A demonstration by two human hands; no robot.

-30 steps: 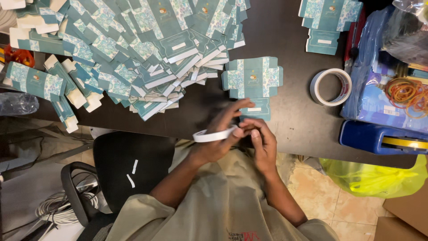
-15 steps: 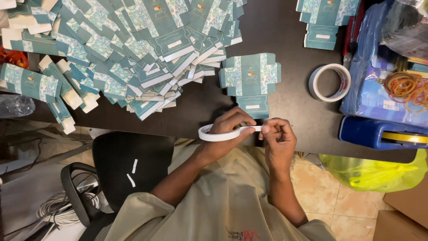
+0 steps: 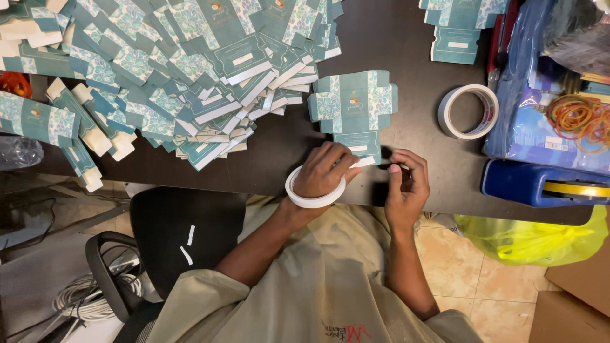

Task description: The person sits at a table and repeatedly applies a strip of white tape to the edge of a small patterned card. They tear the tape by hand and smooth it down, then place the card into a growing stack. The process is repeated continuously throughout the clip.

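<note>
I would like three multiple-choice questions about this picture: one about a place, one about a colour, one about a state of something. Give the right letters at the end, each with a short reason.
1. Where is the tape roll that is nearest the left hand?
A. around the left wrist
B. standing on the chair
C. inside the yellow bag

2. What colour is the tape dispenser at the right side of the table?
A. red
B. blue
C. white

3. In what state is the box just beyond the hands?
A. folded up and closed
B. torn in two halves
C. lying flat and unfolded

Answers:
1. A, the white ring circles the wrist like a bracelet.
2. B, its body is plainly blue, with a yellow strip.
3. C, its flaps are spread flat on the dark tabletop, while the right hand pinches something small beside its lower flap.
</note>
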